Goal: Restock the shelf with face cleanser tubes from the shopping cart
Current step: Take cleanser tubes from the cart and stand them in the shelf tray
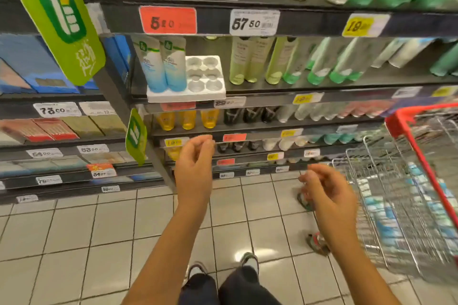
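Your left hand (194,168) raised mid-frame, fingers loosely curled, holding nothing | your right hand (327,192) lower and to the right, fingers relaxed, blurred | both forearms extended forward

Upper shelf rail (213,21) carries three price tags. The red tag (167,20) reads "5 20". The white tag (254,23) reads "57 50". The yellow tag (364,25) reads "19"; its remaining digits are blurred. In the left-hand bay, the white label (56,109) reads "73 00" and the lower label (92,149) reads "53 00". The orange label (101,171) shows "34". Characters on the green hanging sign (59,25) are not legible. Other tags are too blurred to read.
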A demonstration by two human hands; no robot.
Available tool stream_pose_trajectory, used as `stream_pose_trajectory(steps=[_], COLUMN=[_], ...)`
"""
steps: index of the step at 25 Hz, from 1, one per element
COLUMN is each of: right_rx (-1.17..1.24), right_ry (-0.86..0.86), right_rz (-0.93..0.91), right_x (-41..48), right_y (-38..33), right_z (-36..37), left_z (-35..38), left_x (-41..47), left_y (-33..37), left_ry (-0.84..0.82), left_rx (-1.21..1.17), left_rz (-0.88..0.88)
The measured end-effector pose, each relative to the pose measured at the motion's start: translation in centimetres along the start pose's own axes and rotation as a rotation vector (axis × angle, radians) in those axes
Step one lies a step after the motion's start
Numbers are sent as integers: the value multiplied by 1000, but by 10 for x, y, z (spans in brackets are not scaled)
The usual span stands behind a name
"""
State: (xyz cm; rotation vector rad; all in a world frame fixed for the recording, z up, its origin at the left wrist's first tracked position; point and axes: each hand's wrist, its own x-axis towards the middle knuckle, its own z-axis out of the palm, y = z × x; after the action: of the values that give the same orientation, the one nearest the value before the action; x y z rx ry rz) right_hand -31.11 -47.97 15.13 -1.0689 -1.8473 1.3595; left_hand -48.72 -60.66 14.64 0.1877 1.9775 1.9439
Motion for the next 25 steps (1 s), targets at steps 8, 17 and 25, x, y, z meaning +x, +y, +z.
stream_pose_trajectory(steps=[8, 17, 25], right_rx=[121, 160, 176], right_ry=[329, 604, 837], right_rz=[297, 160, 223], right_x=[-58, -3, 73], right_y=[51, 51, 93], right_z=[-159, -338, -453], left_z=[101, 332, 525], left_x=[-70, -128, -144], left_y=[-17, 11, 34], left_ry=[-419, -651, -929], left_rx=[240, 187, 173], left_rz=[-121, 30, 222])
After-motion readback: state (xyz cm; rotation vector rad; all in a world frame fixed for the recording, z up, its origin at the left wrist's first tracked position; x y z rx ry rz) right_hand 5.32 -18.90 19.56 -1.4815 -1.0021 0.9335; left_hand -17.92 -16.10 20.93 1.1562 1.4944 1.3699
